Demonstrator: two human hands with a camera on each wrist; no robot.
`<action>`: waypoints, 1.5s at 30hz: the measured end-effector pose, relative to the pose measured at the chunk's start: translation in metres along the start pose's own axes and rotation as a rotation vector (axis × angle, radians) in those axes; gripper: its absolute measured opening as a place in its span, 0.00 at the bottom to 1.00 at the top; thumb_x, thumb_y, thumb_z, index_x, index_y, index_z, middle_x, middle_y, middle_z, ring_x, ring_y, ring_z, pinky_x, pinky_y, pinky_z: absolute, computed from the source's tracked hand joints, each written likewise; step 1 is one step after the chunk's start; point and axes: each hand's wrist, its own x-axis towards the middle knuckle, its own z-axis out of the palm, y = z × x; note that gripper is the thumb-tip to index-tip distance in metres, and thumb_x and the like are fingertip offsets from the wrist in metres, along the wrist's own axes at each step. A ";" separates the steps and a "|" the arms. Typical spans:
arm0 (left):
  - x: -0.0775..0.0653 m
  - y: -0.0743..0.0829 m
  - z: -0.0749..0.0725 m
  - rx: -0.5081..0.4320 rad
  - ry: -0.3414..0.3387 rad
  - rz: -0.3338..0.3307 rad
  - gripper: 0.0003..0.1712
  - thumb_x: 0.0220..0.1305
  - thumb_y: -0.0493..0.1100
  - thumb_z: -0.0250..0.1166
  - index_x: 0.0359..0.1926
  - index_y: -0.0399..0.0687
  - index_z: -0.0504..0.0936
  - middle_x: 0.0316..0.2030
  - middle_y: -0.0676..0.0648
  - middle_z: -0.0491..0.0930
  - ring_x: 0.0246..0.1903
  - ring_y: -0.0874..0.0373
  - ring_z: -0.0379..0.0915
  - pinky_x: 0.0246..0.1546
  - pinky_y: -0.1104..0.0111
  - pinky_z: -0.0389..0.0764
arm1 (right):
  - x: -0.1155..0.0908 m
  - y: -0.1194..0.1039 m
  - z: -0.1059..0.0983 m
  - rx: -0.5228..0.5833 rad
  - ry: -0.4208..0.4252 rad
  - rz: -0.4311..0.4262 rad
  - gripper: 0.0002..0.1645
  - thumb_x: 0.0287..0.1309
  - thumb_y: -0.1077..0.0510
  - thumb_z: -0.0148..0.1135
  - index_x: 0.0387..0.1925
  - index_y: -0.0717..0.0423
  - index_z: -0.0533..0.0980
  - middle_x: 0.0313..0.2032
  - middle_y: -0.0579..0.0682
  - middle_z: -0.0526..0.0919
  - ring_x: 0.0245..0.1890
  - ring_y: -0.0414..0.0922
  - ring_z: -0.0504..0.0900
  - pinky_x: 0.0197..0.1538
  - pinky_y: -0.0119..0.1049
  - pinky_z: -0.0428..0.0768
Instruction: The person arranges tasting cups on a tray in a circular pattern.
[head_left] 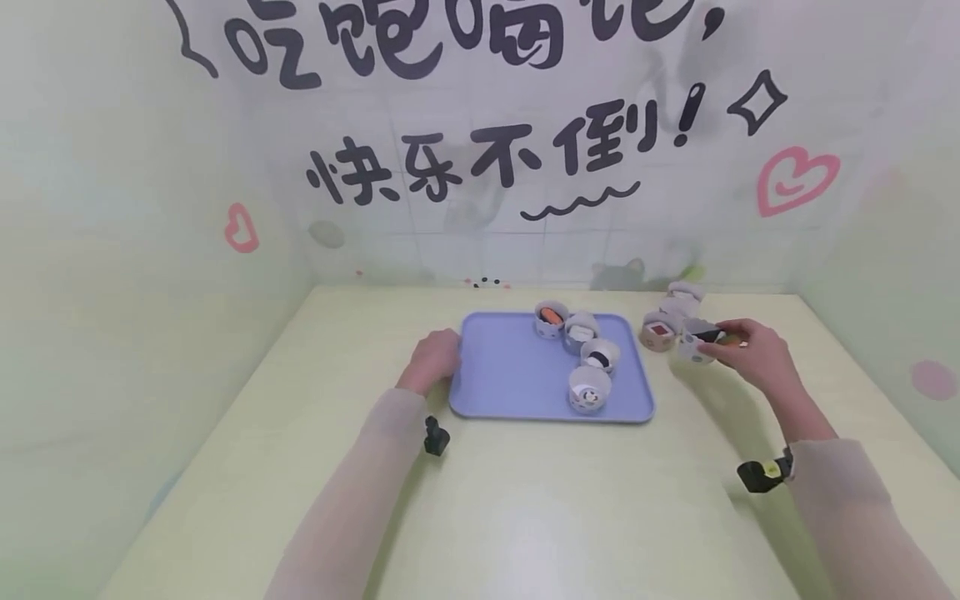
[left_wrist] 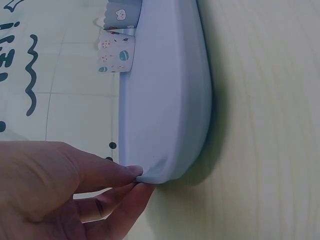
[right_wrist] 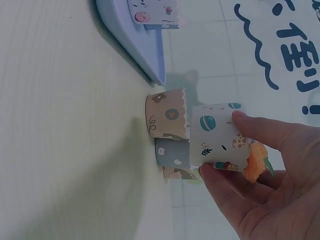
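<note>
My left hand (head_left: 433, 360) pinches the left rim of a blue-violet tray (head_left: 510, 375), thumb above and fingers below in the left wrist view. On the tray's right half stand several patterned paper cups (head_left: 588, 398) with sushi-like pieces inside. Off the tray's right side, my right hand (head_left: 753, 354) grips a white patterned paper cup (right_wrist: 217, 135) between thumb and fingers. An orange piece (right_wrist: 256, 162) with a green tip sticks out of its mouth. Close beside the held cup stand a brown cup (right_wrist: 166, 114) and a blue-grey cup (right_wrist: 172, 152).
A pale wooden table (head_left: 525, 508) lies under everything. The back wall (head_left: 450, 250) carries dark lettering and rises right behind the tray and cups. Side walls (head_left: 150, 292) close in at left and right. Dark wrist cameras (head_left: 763, 475) sit on both wrists.
</note>
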 end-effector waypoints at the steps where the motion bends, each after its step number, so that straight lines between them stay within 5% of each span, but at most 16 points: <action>1: 0.001 0.001 0.000 0.001 0.001 0.003 0.08 0.67 0.30 0.54 0.36 0.40 0.79 0.29 0.45 0.76 0.29 0.54 0.72 0.28 0.70 0.74 | -0.001 -0.001 -0.001 -0.001 0.000 -0.002 0.40 0.64 0.43 0.62 0.63 0.71 0.67 0.50 0.72 0.79 0.48 0.63 0.78 0.38 0.35 0.73; 23: -0.002 0.007 0.001 0.010 -0.033 -0.010 0.09 0.66 0.31 0.55 0.42 0.37 0.80 0.30 0.45 0.76 0.28 0.54 0.72 0.28 0.70 0.75 | -0.011 -0.041 0.020 0.026 -0.063 -0.083 0.41 0.63 0.44 0.64 0.65 0.70 0.67 0.50 0.69 0.79 0.46 0.57 0.79 0.38 0.33 0.75; 33: 0.004 -0.002 0.000 0.001 -0.020 -0.009 0.07 0.64 0.30 0.54 0.31 0.41 0.77 0.26 0.46 0.73 0.27 0.54 0.69 0.27 0.70 0.72 | -0.008 -0.083 0.038 0.058 -0.096 -0.154 0.37 0.61 0.47 0.67 0.64 0.66 0.70 0.50 0.66 0.80 0.47 0.57 0.81 0.42 0.36 0.77; 40: 0.006 -0.002 0.003 -0.002 -0.035 0.007 0.08 0.63 0.29 0.55 0.40 0.37 0.80 0.29 0.45 0.75 0.27 0.54 0.70 0.26 0.70 0.73 | -0.009 -0.102 0.053 0.083 -0.128 -0.171 0.35 0.61 0.50 0.67 0.64 0.65 0.71 0.57 0.65 0.78 0.50 0.57 0.80 0.51 0.46 0.80; 45: 0.006 -0.001 -0.001 0.021 -0.015 0.013 0.07 0.64 0.30 0.55 0.38 0.38 0.79 0.30 0.44 0.76 0.29 0.53 0.71 0.28 0.69 0.74 | -0.008 -0.116 0.069 0.092 -0.135 -0.183 0.35 0.60 0.49 0.68 0.64 0.61 0.71 0.57 0.63 0.80 0.47 0.54 0.81 0.47 0.42 0.80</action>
